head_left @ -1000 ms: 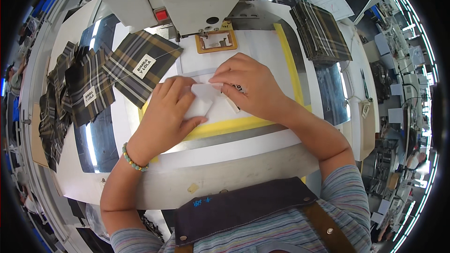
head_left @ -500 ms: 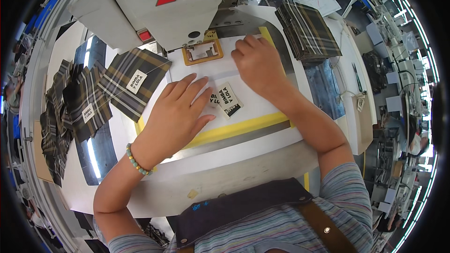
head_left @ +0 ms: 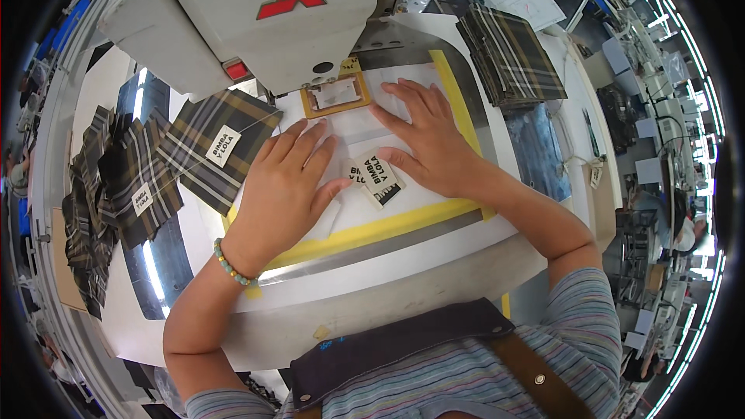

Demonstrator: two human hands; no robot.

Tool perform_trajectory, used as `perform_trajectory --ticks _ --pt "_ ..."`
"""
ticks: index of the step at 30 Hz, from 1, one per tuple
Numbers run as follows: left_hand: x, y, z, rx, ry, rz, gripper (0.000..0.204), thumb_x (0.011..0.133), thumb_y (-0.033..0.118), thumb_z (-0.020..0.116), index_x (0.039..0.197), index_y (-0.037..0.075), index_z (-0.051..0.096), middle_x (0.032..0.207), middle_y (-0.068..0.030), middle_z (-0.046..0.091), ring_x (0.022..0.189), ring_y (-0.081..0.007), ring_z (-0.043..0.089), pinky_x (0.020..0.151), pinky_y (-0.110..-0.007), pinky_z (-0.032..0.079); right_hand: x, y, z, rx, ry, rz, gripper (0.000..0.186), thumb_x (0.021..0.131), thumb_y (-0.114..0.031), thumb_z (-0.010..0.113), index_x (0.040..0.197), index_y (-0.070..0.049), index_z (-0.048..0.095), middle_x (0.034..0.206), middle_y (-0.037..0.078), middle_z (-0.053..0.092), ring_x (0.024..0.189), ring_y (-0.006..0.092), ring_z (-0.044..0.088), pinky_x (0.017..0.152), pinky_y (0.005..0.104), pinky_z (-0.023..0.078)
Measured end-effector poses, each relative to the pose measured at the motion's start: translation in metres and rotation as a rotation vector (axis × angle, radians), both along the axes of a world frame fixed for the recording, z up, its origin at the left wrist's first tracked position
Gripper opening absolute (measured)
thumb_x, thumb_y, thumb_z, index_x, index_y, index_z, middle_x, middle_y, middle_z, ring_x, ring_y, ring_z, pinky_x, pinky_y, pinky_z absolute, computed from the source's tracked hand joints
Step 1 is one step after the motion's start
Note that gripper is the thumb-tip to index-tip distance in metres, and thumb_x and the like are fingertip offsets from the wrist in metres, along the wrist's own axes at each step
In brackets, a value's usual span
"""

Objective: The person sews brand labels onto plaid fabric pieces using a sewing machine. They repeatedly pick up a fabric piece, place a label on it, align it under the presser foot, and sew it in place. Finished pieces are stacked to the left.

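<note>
My left hand (head_left: 285, 186) lies flat with its fingers apart on the white work surface, its fingertips below the clamp frame. Palm down and spread, my right hand (head_left: 434, 143) rests to the right of that frame, its thumb near a few white labels (head_left: 380, 174) with dark print. The labels overlap in a small pile between my two hands. Above them sits an orange-brown rectangular clamp frame (head_left: 338, 111), under the head of a white sewing machine (head_left: 272, 31). Neither hand visibly grips anything.
Dark plaid fabric pieces (head_left: 198, 151) with white labels, joined by thread, trail off the left side. A stack of plaid pieces (head_left: 516, 54) stands at the back right. Yellow tape (head_left: 372, 225) edges the work plate. Tweezers (head_left: 591, 132) lie far right.
My right hand has gone from curled fingers to spread ones, and its thumb has come down toward the labels. My left hand stays flat, shifted only slightly.
</note>
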State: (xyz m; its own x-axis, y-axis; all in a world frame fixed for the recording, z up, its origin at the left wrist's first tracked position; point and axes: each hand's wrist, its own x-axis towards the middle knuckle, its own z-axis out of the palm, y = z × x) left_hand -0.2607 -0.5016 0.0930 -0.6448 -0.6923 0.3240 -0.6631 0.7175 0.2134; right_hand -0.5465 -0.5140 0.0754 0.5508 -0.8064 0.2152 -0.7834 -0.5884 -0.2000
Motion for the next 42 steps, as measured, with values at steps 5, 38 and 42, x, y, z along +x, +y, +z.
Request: perform_trajectory --ticks 5,38,42 --pt "-0.001 0.007 -0.006 -0.029 -0.1 0.15 0.067 0.099 0.044 0.072 0.149 0.001 0.059 0.157 -0.0251 0.053 0.148 -0.0445 0.046 0.12 -0.053 0.039 0.026 0.005 -0.003 0.05 -0.022 -0.017 0.063 0.109 -0.05 0.056 0.157 -0.008 0.055 0.167 0.024 0.033 0.161 0.0452 0.019 0.126 0.0725 0.013" --pt "-0.012 0.001 0.003 0.092 -0.132 0.021 0.083 0.103 0.057 0.062 0.156 -0.005 0.049 0.164 -0.0248 0.046 0.155 -0.0467 0.037 0.129 -0.059 0.026 0.033 -0.006 -0.007 -0.011 -0.001 -0.017 0.069 0.109 -0.056 0.053 0.154 -0.004 0.052 0.164 0.027 0.037 0.159 0.045 0.026 0.125 0.0731 0.018" --pt "-0.015 -0.004 -0.004 0.115 -0.138 0.034 0.087 0.104 0.06 0.058 0.164 0.0 0.039 0.17 -0.0232 0.039 0.158 -0.0453 0.032 0.131 -0.058 0.021 0.036 -0.005 -0.01 -0.027 -0.008 -0.026 0.067 0.109 -0.056 0.053 0.152 -0.004 0.053 0.164 0.028 0.037 0.158 0.0462 0.027 0.125 0.0742 0.018"
